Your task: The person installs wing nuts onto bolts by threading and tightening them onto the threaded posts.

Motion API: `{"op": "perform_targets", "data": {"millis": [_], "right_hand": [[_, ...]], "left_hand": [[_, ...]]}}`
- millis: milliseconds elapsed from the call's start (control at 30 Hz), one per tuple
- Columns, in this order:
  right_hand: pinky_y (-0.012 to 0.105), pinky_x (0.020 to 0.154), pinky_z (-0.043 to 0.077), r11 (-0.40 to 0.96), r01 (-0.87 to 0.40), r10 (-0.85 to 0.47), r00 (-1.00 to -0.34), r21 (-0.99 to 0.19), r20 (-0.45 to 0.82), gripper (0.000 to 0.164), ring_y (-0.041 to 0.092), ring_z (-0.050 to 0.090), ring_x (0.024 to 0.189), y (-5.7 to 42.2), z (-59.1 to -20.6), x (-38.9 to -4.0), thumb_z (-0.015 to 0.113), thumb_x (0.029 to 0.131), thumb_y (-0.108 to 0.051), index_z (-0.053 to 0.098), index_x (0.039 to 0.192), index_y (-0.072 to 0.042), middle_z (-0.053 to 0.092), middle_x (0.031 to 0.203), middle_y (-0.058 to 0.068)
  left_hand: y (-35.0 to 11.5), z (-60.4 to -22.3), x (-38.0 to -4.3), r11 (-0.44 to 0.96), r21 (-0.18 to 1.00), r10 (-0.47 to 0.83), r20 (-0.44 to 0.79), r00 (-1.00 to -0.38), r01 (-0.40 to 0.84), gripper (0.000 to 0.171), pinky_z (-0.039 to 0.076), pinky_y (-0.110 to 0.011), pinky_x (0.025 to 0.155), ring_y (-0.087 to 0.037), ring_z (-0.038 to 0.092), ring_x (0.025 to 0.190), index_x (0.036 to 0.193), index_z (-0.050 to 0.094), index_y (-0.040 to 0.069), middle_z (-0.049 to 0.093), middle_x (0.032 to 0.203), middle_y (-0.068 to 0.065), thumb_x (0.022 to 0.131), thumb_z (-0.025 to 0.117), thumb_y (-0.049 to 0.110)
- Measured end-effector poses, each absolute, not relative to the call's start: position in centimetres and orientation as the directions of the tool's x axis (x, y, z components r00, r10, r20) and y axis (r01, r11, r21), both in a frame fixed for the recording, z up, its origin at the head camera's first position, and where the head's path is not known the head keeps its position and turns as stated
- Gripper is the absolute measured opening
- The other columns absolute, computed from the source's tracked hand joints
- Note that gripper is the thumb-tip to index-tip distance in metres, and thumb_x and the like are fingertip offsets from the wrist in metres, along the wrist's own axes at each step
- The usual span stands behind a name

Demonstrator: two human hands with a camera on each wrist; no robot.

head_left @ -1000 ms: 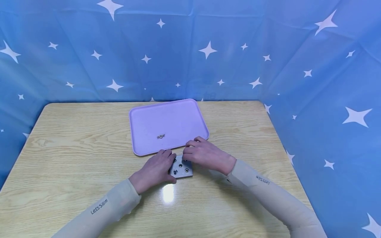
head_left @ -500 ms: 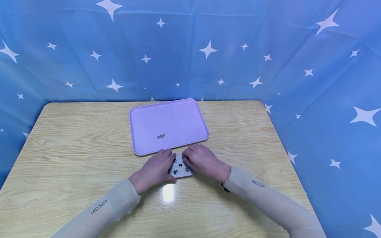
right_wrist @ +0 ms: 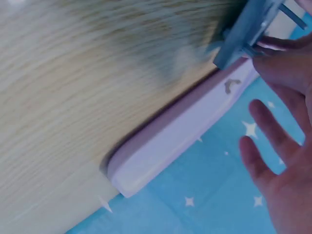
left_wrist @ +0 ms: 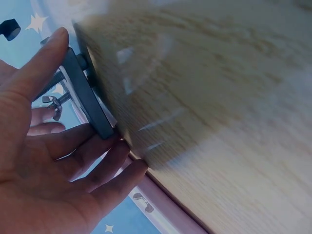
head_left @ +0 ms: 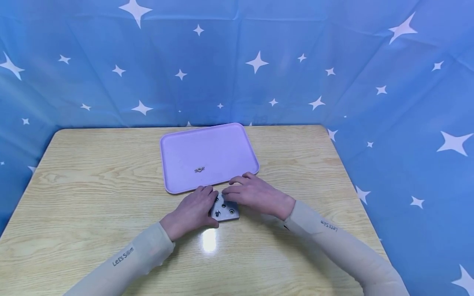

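My left hand [head_left: 192, 209] holds a small grey metal plate [head_left: 224, 210] at its left side, thumb at the near edge and fingers at the far one. The plate has several holes, and a threaded bolt [head_left: 217, 213] stands in its near-left hole. In the left wrist view a wing nut [left_wrist: 57, 107] sits on another bolt of the plate. My right hand [head_left: 255, 195] has thumb and forefinger at this wing nut, over the far-right corner; its other fingers stretch loosely outward. From the head view that corner is hidden under the hand.
Behind the plate lies a purple tray [head_left: 211, 150] with another small wing nut [head_left: 199, 169] in it. Everything rests on a wood-grain table [head_left: 103, 172]. A blue curtain [head_left: 207, 82] with white stars hangs along the table's back and right side.
My right hand's fingers curled inward over the plate's corner half a second ago and now stretch out again, the wrist shifted slightly right. My left hand and the plate stay put.
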State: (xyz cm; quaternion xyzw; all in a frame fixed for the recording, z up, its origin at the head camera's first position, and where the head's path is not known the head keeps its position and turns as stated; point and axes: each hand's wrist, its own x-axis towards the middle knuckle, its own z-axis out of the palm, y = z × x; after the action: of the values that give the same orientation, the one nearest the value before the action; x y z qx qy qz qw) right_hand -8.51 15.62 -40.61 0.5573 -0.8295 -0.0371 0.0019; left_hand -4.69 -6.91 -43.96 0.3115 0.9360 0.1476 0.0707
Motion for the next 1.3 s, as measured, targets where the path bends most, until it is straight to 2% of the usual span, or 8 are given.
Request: {"op": "perform_targets", "data": {"millis": [167, 333, 667, 800, 900, 1000, 1100, 1300], "right_hand": [[0.036, 0.085, 0.038, 0.360, -0.925, -0.932, -0.363, 0.122, -0.009, 0.026, 0.016, 0.051, 0.109, 15.3, -40.9, -8.7, 0.067, 0.090, -0.012, 0.068, 0.114, -0.022, 0.064, 0.114, -0.010], [0.033, 0.078, 0.038, 0.420, -0.899, -0.907, -0.421, 0.123, 0.018, 0.014, 0.014, 0.053, 0.094, 14.7, -41.4, -8.5, 0.068, 0.090, -0.016, 0.070, 0.103, -0.021, 0.065, 0.099, -0.008], [0.031, 0.067, 0.044, 0.594, -0.796, -0.776, -0.605, -0.113, 0.179, 0.006, 0.016, 0.056, 0.071, 13.6, -42.4, -7.6, 0.067, 0.088, -0.014, 0.068, 0.083, -0.010, 0.062, 0.075, -0.001], [0.032, 0.065, 0.043, 0.633, -0.762, -0.741, -0.647, -0.136, 0.178, 0.008, 0.016, 0.054, 0.069, 13.6, -42.6, -7.3, 0.066, 0.089, -0.017, 0.068, 0.086, -0.010, 0.062, 0.076, -0.001], [0.035, 0.073, 0.044, 0.653, -0.749, -0.737, -0.663, -0.113, 0.134, 0.024, 0.018, 0.057, 0.080, 13.9, -42.4, -7.3, 0.065, 0.090, -0.030, 0.068, 0.100, -0.009, 0.066, 0.089, 0.001], [0.038, 0.083, 0.044, 0.627, -0.771, -0.768, -0.636, -0.112, 0.075, 0.036, 0.020, 0.057, 0.100, 14.5, -41.8, -7.6, 0.065, 0.090, -0.036, 0.064, 0.117, -0.012, 0.065, 0.111, 0.001], [0.040, 0.091, 0.041, 0.538, -0.833, -0.838, -0.545, -0.126, 0.022, 0.036, 0.018, 0.050, 0.116, 15.1, -41.0, -8.1, 0.065, 0.091, -0.025, 0.061, 0.126, -0.018, 0.059, 0.126, -0.004], [0.040, 0.093, 0.037, 0.381, -0.924, -0.925, -0.381, -0.035, -0.017, 0.032, 0.016, 0.047, 0.122, 15.7, -40.6, -8.8, 0.064, 0.092, -0.010, 0.065, 0.122, -0.022, 0.060, 0.125, -0.011]], "left_hand": [[-6.8, -44.0, -4.8, 0.758, 0.329, 0.609, -0.046, -0.792, 0.563, 0.077, 0.044, -0.035, 0.074, -0.023, 0.049, 0.087, 0.114, 0.060, 0.001, 0.053, 0.100, -0.005, 0.058, 0.088, 0.047], [-6.8, -44.0, -4.7, 0.756, 0.337, 0.608, -0.044, -0.793, 0.561, 0.076, 0.042, -0.034, 0.071, -0.021, 0.048, 0.085, 0.112, 0.060, 0.002, 0.052, 0.098, -0.004, 0.058, 0.088, 0.046], [-6.7, -44.0, -4.6, 0.758, 0.347, 0.599, -0.036, -0.800, 0.552, 0.075, 0.043, -0.035, 0.072, -0.022, 0.048, 0.085, 0.111, 0.060, 0.002, 0.051, 0.097, -0.004, 0.057, 0.089, 0.044], [-6.7, -43.9, -4.6, 0.760, 0.340, 0.599, -0.038, -0.800, 0.553, 0.075, 0.043, -0.035, 0.072, -0.022, 0.048, 0.086, 0.111, 0.060, 0.002, 0.051, 0.098, -0.004, 0.057, 0.089, 0.045], [-6.7, -43.9, -4.6, 0.761, 0.331, 0.601, -0.035, -0.799, 0.558, 0.076, 0.043, -0.034, 0.072, -0.022, 0.048, 0.085, 0.111, 0.060, 0.002, 0.052, 0.098, -0.004, 0.057, 0.088, 0.046], [-6.7, -43.9, -4.6, 0.759, 0.329, 0.603, -0.032, -0.797, 0.561, 0.076, 0.044, -0.035, 0.071, -0.022, 0.048, 0.086, 0.112, 0.060, 0.002, 0.053, 0.100, -0.005, 0.056, 0.088, 0.046], [-6.8, -43.9, -4.7, 0.759, 0.335, 0.603, -0.036, -0.797, 0.559, 0.076, 0.044, -0.035, 0.071, -0.023, 0.049, 0.086, 0.112, 0.060, 0.001, 0.053, 0.100, -0.005, 0.056, 0.088, 0.045], [-6.8, -43.8, -4.7, 0.761, 0.342, 0.602, -0.056, -0.797, 0.551, 0.075, 0.043, -0.035, 0.072, -0.022, 0.048, 0.086, 0.112, 0.060, 0.002, 0.052, 0.099, -0.004, 0.057, 0.088, 0.045]]}}
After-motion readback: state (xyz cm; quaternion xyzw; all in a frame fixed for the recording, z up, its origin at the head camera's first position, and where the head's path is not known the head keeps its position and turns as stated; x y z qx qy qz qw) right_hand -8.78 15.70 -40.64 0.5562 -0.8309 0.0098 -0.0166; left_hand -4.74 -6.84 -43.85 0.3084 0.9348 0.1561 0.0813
